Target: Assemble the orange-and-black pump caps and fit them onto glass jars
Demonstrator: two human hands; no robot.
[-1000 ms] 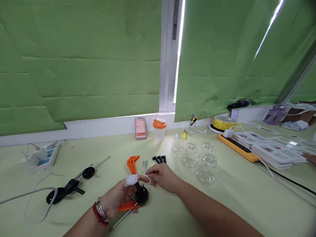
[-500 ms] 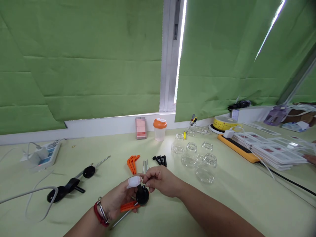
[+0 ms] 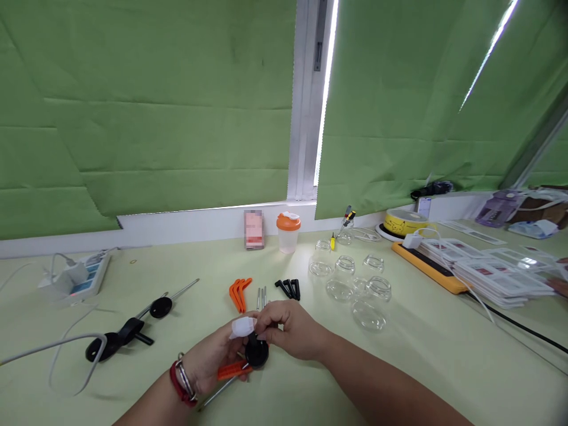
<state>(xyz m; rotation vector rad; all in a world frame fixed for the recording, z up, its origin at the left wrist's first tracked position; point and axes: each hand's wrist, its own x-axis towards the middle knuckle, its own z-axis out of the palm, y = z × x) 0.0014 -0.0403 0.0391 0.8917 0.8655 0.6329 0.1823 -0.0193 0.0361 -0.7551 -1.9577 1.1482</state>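
In the head view, your left hand (image 3: 212,362) grasps the black round part (image 3: 257,353), with an orange handle (image 3: 231,370) and a thin metal rod (image 3: 217,395) beside it, low over the table. Your right hand (image 3: 295,332) is curled, its thumb and finger at that black part; whether they grip something small, I cannot tell. For this fine fingertip work, I'd brace the black part firmly with your left fingers and press gently and straight with your right, as the smooth, rounded plastic probably turns easily. Mind the white covering (image 3: 242,327) on your left hand; it likely dulls touch. Beyond your hands lie curved, matte orange pieces (image 3: 238,296), slim, shiny metal pins (image 3: 258,299) and angled black pieces (image 3: 290,289). Clear, rounded glass jars (image 3: 370,313) stand to the right, narrow ends up.
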